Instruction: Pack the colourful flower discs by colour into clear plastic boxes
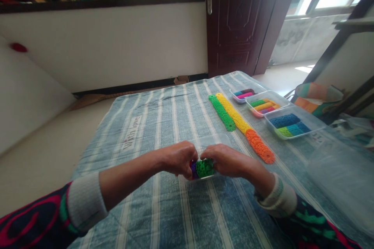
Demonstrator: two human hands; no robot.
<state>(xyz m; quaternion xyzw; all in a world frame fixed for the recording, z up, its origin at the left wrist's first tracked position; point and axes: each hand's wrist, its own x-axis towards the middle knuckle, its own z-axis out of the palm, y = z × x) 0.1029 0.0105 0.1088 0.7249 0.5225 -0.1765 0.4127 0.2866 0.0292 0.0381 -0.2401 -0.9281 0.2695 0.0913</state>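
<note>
A short row of notched plastic discs lies in a clear plastic box (219,139) in front of me. Purple discs (193,169) form its left end, and green discs (205,168) make up the rest. My left hand (181,159) is closed around the purple end, with thumb and fingers bent over it. From the other side, my right hand (226,159) grips the right end of the green discs with curled fingers. Parts of the box and both ends of the row are hidden behind my hands.
Right of the box, overlapping discs lie in green (222,113), yellow (232,113) and orange (260,147) strips on the striped cloth (140,186). Three filled clear boxes (288,137) line the right side. Clear plastic (341,183) lies at the near right.
</note>
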